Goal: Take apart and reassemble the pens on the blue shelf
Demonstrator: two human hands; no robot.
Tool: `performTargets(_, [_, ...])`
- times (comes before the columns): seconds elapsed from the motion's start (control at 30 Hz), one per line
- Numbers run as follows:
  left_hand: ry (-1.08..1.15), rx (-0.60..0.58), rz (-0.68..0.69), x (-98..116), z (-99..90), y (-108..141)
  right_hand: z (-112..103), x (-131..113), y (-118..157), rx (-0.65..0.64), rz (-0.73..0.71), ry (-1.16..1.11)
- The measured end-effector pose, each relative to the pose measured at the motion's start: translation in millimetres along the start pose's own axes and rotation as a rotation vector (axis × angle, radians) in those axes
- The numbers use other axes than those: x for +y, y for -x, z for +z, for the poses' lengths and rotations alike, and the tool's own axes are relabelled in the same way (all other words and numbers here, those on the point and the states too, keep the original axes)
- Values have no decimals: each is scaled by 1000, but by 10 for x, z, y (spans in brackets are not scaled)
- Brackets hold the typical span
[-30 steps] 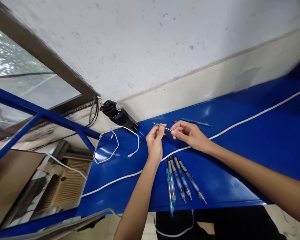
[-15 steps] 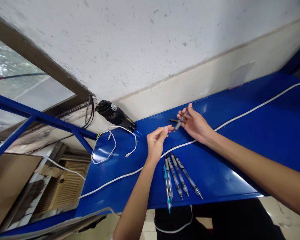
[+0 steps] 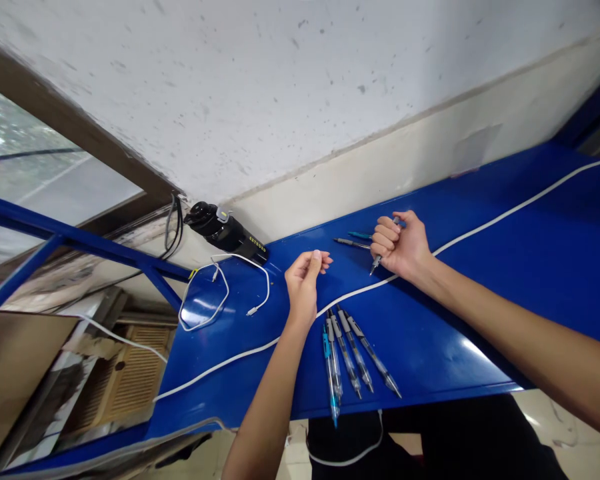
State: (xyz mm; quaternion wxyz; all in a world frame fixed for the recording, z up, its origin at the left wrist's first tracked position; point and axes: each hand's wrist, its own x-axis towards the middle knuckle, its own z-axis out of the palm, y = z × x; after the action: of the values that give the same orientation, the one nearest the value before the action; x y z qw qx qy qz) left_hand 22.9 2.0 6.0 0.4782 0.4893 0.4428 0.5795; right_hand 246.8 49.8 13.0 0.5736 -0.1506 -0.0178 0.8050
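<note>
I have the right hand (image 3: 399,245) clamped around a pen (image 3: 375,265) above the blue table (image 3: 480,293), one end poking out below the fist. Left hand (image 3: 303,277) is near, fingers curled; can't tell if thumb and fingers meet. Four grey-topped pens (image 3: 347,358) lie beside a turquoise pen (image 3: 327,347) toward the front edge.

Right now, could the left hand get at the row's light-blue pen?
Probably yes: the left hand appears empty, and only a white cable crosses between it and the light-blue pen.
</note>
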Motion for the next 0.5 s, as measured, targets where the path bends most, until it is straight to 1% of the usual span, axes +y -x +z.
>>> performTargets(0.27, [-27, -46, 2, -14, 31, 29, -28, -4, -4, -60, -24, -34])
performTargets(0.4, [-48, -67, 12, -16, 24, 35, -48, -15, -18, -66, -38, 2])
performTargets(0.5, [-114, -100, 55, 5, 30, 54, -31, 10, -3, -89, -37, 52])
